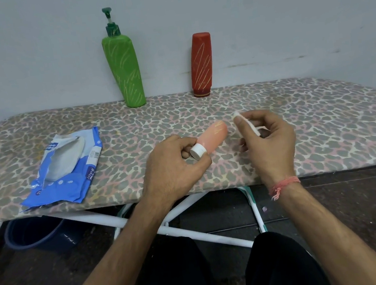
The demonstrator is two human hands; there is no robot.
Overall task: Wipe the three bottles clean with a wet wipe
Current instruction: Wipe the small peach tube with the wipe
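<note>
A small pink bottle (212, 137) with a white cap and yellow scribbles points away from me above the board. My left hand (173, 165) grips it at the cap end. Just right of it, my right hand (269, 141) pinches a folded white wet wipe (247, 124), a little apart from the bottle. A tall green pump bottle (125, 72) stands at the back centre-left against the wall. A red bottle (201, 66) stands cap-down at the back to its right. Both carry yellow scribbles.
An opened blue wet wipe pack (67, 166) lies on the left of the leopard-print ironing board (322, 125). Under the board are white metal legs (193, 234) and a dark blue bucket (37, 234). My knees sit below the near edge.
</note>
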